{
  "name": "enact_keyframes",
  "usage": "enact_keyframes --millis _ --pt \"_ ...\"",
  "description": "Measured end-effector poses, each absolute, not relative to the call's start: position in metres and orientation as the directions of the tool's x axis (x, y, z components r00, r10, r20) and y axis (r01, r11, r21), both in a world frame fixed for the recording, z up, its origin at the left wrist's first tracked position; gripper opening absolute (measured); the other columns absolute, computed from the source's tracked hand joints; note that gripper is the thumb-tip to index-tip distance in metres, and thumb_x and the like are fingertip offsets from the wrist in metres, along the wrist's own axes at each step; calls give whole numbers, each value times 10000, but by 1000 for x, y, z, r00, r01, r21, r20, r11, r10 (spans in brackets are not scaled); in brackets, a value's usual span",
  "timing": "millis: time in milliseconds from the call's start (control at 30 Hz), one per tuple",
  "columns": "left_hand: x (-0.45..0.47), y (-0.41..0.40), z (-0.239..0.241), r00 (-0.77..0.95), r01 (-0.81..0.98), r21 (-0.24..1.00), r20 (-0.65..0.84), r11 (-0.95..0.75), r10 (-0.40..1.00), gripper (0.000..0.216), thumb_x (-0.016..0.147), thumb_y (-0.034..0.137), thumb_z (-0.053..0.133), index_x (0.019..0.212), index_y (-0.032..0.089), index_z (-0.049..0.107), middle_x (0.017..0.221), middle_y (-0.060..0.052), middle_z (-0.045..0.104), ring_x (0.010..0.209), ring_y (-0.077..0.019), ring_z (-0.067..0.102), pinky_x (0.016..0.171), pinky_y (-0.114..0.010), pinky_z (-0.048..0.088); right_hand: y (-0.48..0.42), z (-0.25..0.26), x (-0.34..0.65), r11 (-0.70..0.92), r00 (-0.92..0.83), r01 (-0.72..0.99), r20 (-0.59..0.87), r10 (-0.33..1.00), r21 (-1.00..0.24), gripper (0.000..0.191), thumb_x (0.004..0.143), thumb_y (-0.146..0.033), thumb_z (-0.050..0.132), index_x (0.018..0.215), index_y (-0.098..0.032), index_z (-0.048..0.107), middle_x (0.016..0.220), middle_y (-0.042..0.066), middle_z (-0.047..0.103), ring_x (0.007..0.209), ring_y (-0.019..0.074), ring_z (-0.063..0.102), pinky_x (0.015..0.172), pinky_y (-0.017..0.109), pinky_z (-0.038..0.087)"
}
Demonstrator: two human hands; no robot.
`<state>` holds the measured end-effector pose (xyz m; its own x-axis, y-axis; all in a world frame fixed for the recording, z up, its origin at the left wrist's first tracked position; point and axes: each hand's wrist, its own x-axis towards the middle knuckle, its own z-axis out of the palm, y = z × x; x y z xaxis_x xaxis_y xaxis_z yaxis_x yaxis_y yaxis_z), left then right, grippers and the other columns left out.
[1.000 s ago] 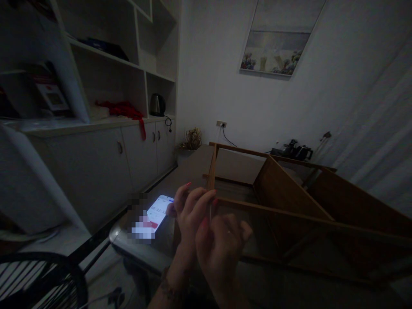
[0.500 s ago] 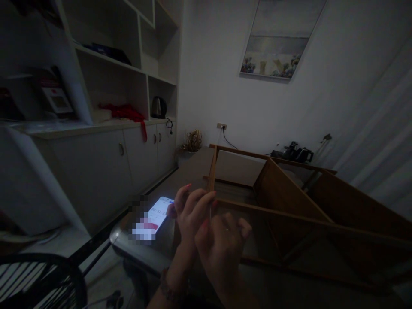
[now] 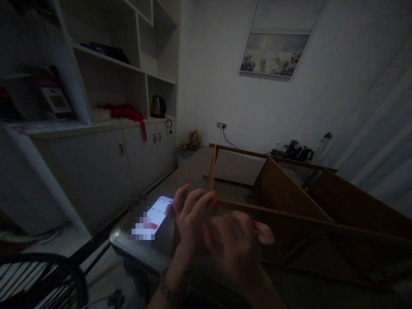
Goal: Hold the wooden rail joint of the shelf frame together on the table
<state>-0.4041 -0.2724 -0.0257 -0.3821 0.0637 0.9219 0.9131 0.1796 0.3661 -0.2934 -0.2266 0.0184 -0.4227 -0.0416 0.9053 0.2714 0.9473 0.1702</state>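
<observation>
A wooden shelf frame [image 3: 292, 189] lies on its side on the table, its near corner partly hidden behind my hands. My left hand [image 3: 189, 214] is at that corner with its fingers bent and pressed close together; whatever lies between them is hidden. Just to its right, my right hand [image 3: 236, 238] is closed, fingers curled in, with a red nail showing near the outer fingertips. Any small thing in it is too dark to make out. A lit phone [image 3: 159, 212] lies to the left of my left hand, partly pixelated.
The table's rounded metal corner [image 3: 119, 236] is at the near left, beside a black wire-guarded round object [image 3: 41, 279]. White cabinets [image 3: 96, 159] hold a kettle [image 3: 158, 106] and red cloth [image 3: 125, 112]. Dark appliances [image 3: 294, 151] stand beyond the shelf frame.
My right hand has moved right and turned outward, away from my left hand. My left hand has stayed almost in place by the frame's corner.
</observation>
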Motion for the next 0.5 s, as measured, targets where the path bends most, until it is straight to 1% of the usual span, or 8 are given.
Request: enact_keyframes --millis 100,167,233,300,400,500 --pt "-404 -271 -25 -373 916 358 926 183 56 142 940 232 625 1032 274 725 961 -23 706 1206 -251 489 951 -372 395 -225 15 -288 951 -372 276 928 -29 141 206 1032 -379 516 931 -239 629 725 -52 718 776 178 599 763 391 290" --pt "-404 -271 -24 -366 918 354 930 181 40 133 939 229 627 1018 272 724 952 -24 702 1203 -248 488 943 -364 406 -225 9 -287 951 -361 281 932 -21 130 171 1024 -368 552 944 -254 651 769 -67 744 761 171 618 779 387 305" --pt "-405 -270 -25 -359 920 348 933 179 31 131 936 226 630 1014 271 725 948 -25 701 1200 -248 485 939 -361 411 -225 3 -288 948 -320 300 947 -3 105 170 1010 -390 585 951 -254 668 775 -67 752 739 167 631 786 380 323" --pt "-405 -270 -25 -356 922 343 933 179 46 138 939 230 625 1026 266 725 962 -30 702 1210 -254 475 958 -367 403 -224 -1 -288 956 -293 280 956 1 85 203 991 -417 614 1009 -226 682 817 -37 767 739 165 646 769 364 351" --pt "-406 -270 -26 -356 923 342 933 176 52 141 944 224 615 1031 253 722 975 -40 697 1228 -257 467 978 -367 392 -224 -4 -287 970 -319 225 948 -13 89 183 978 -366 647 1054 -207 693 878 -21 780 750 156 648 736 343 376" --pt "-405 -269 -26 -348 924 340 937 177 20 137 937 208 623 1019 265 718 946 -28 692 1208 -247 485 971 -363 388 -223 -4 -286 963 -352 239 935 -30 122 119 991 -311 631 1063 -258 710 888 -61 778 752 153 608 761 348 349"
